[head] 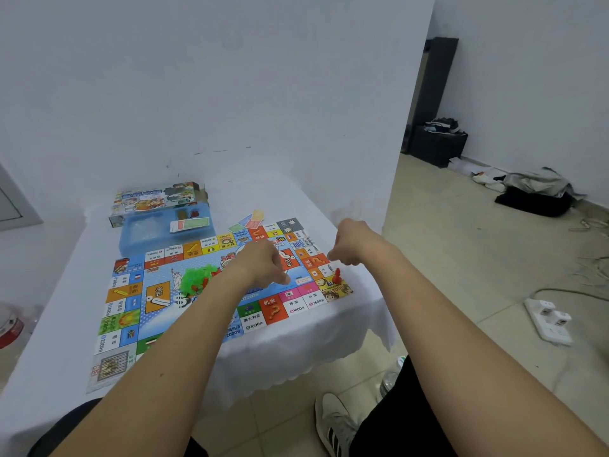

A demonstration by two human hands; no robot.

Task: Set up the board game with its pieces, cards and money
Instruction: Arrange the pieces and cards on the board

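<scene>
Board: the colourful paper game board [158, 301] lies flat on the white cloth-covered table [59, 341], with its near right corner close to the table edge.
Left hand: the left hand [263, 263] hangs over the middle of the board with its fingers curled down; I cannot tell if it holds something small.
Right hand: the right hand [349, 240] hangs over the right side of the board, fingers curled in, fingertips pointing down; I cannot tell if it pinches anything.
Red piece: a small red plastic pawn [336, 276] stands upright on the corner square at the right, just below the right hand.
Little houses: a heap of green and red plastic bits [197, 275] sits on the middle of the board, just left of the left arm.
Tray: a light blue plastic tray [164, 230] sits behind the board, with a stack of paper money [189, 224] resting on it.
Box: the printed cardboard game box lid [156, 199] lies behind the tray, near the wall.
Cards: a few loose coloured cards [248, 221] lie spread by the far edge of the board.
Floor: a white power strip [548, 319] lies on the tiled floor at the right.
</scene>
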